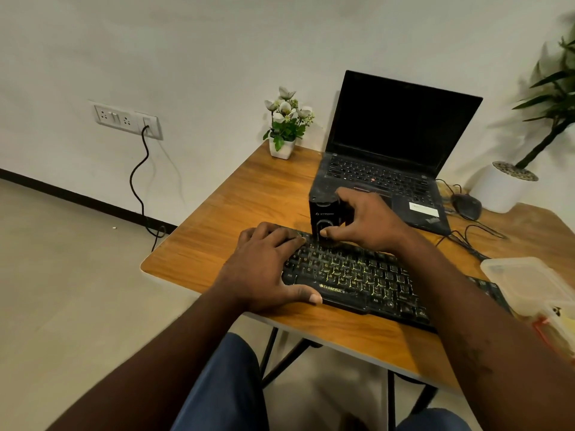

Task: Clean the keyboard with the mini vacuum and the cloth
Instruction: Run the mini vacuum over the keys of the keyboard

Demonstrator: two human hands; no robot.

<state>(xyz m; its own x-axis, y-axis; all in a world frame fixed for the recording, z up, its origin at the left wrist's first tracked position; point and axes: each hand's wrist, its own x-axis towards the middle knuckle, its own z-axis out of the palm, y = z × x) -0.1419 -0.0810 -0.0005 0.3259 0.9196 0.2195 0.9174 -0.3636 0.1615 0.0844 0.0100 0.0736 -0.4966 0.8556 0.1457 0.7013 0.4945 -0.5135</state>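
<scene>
A black keyboard (357, 275) with yellow-lit letters lies slantwise on the wooden table (242, 219). My left hand (264, 262) grips its left end, fingers over the upper keys and thumb hooked along the front edge. My right hand (367, 222) holds the black mini vacuum (322, 213) upright, its lower end standing on the top row of keys just right of my left fingers. No cloth shows in this view.
An open black laptop (392, 150) stands behind the keyboard. A small flower pot (281, 147) sits at the table's back corner. A mouse (466, 206) and cables lie to the right, beside a large white planter (497, 191). A clear plastic box (529, 281) overlaps the keyboard's right end.
</scene>
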